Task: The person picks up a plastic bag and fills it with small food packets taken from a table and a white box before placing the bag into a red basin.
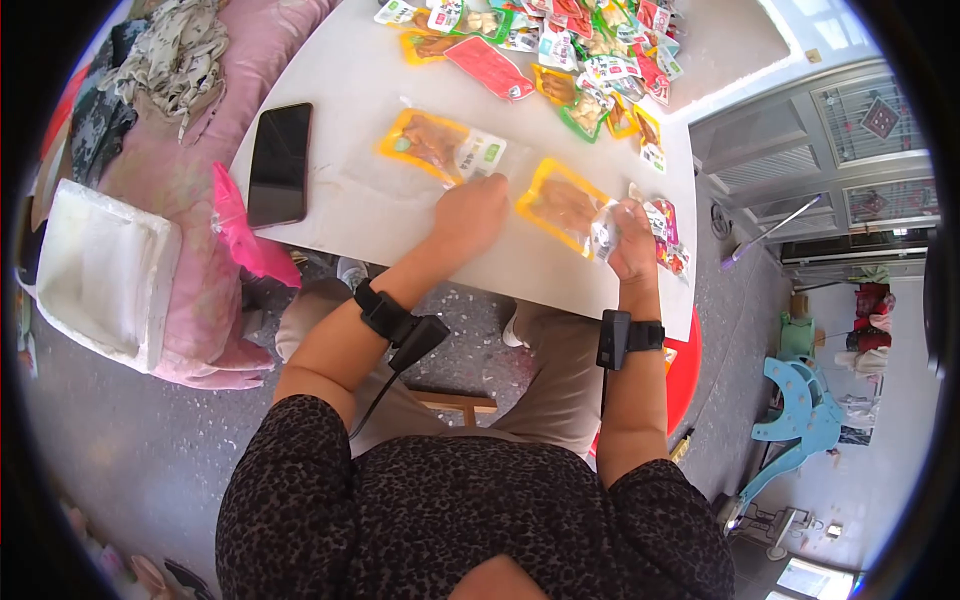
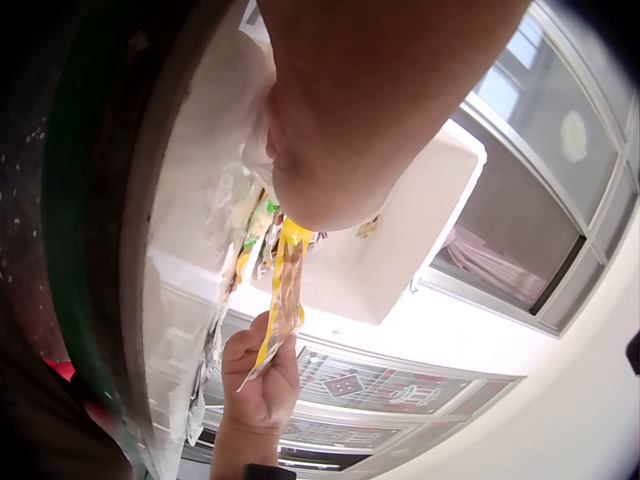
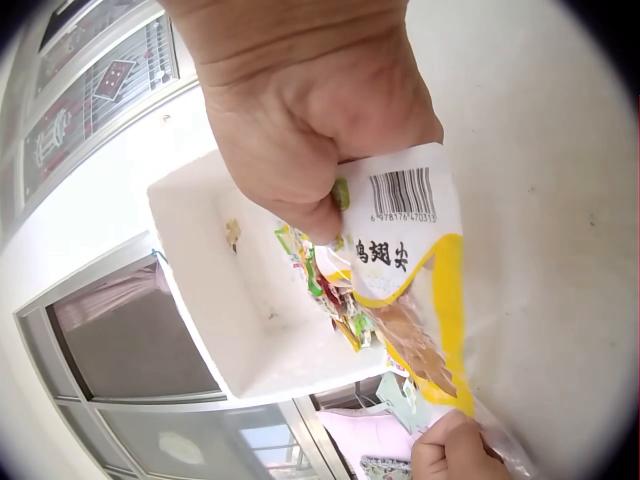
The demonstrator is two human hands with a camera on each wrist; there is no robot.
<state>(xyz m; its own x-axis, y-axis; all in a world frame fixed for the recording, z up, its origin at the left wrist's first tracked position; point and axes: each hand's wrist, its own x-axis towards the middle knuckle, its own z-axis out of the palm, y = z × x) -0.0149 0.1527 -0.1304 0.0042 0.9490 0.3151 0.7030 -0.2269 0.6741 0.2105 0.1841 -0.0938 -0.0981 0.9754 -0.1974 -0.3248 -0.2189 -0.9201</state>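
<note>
Snack packet (image 1: 565,203) is slanting over the bench (image 1: 350,80), right of centre; the right hand (image 1: 632,240) is pinching its end; the left hand (image 1: 472,215) is hovering beside another packet (image 1: 430,143), upper centre; its grip I cannot tell.

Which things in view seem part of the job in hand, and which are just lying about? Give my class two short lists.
Likely in the job:
yellow-edged packet in the right hand
second packet near the left hand
packet pile

Apparently just lying about:
black phone
white foam tray
bundled cloth
</note>
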